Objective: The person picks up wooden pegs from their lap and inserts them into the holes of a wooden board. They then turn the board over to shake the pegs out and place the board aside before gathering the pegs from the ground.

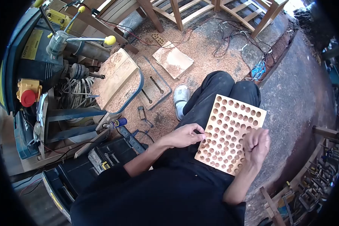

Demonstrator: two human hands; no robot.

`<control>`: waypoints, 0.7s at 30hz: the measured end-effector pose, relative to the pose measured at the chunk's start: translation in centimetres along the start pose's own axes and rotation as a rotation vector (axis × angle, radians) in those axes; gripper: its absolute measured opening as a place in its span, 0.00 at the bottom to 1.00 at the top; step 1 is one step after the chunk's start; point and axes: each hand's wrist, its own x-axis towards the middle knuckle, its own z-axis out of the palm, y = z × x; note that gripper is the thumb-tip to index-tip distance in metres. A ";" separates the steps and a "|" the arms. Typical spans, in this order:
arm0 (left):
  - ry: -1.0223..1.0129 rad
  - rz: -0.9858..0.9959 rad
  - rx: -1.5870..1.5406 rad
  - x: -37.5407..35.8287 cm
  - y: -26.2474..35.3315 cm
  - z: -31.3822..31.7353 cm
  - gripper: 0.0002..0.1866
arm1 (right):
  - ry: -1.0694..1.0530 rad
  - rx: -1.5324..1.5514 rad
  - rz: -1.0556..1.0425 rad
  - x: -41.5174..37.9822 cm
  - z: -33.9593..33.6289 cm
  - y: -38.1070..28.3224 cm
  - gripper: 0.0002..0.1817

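A pale wooden board (pixel 235 127) drilled with rows of round holes lies tilted across my lap. Wood shavings sit in some holes near its lower end. At the board's left edge, the thumb and fingertips of my left hand (pixel 186 135) are pinched on the edge. My right hand (pixel 257 145) is over the board's right side with its fingers curled in, slightly blurred. Whether anything small is inside those fingers is hidden.
A drill press with a bit (pixel 98 76) and a red stop button (pixel 28 98) stands at left. Shavings cover its table and the floor around a wooden slab (pixel 174 60). A black toolbox (pixel 77 169) is at lower left, cables (pixel 229 37) at the back, clamps (pixel 305 196) at right.
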 end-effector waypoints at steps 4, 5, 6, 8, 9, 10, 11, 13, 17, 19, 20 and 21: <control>-0.047 0.098 -0.239 1.3 -1.3 2.3 0.25 | 0.575 -0.296 -0.271 -1.9 -5.2 -1.7 0.27; -0.081 0.011 -0.107 0.6 0.8 1.9 0.23 | 0.629 -0.290 -0.217 -2.8 -6.8 -1.9 0.27; -0.101 0.015 -0.129 0.8 0.4 1.8 0.22 | 0.679 -0.284 -0.165 -3.7 -7.9 -1.9 0.27; -0.036 0.128 -0.135 -0.1 1.1 2.1 0.19 | 0.736 -0.320 -0.090 -5.0 -9.4 -1.1 0.27; 0.022 0.160 -0.117 -0.5 1.0 1.7 0.18 | 0.766 -0.337 -0.042 -5.7 -9.9 -0.5 0.28; 0.081 0.189 -0.098 -1.2 0.9 1.1 0.18 | 0.753 -0.348 -0.037 -6.4 -10.2 -0.1 0.27; 0.140 0.224 -0.076 -1.8 0.8 0.2 0.17 | 0.798 -0.331 -0.032 -6.6 -9.9 0.1 0.27; 0.258 0.198 -0.321 -3.0 -0.8 -1.9 0.17 | 0.879 -0.300 -0.034 -6.5 -9.1 0.3 0.27; 0.552 0.256 -0.596 -1.0 -5.4 -7.4 0.13 | 1.020 -0.465 -0.120 -5.1 -9.7 0.8 0.27; 0.680 0.222 -0.723 3.4 -8.1 -10.1 0.14 | 1.013 -0.617 -0.296 -6.0 -13.1 0.8 0.28; 0.710 0.212 -0.750 5.9 -9.4 -11.7 0.15 | 1.011 -0.617 -0.330 -6.8 -14.1 0.0 0.28; 0.742 0.199 -0.777 8.8 -10.9 -13.5 0.15 | 1.008 -0.618 -0.359 -6.8 -14.3 -0.7 0.28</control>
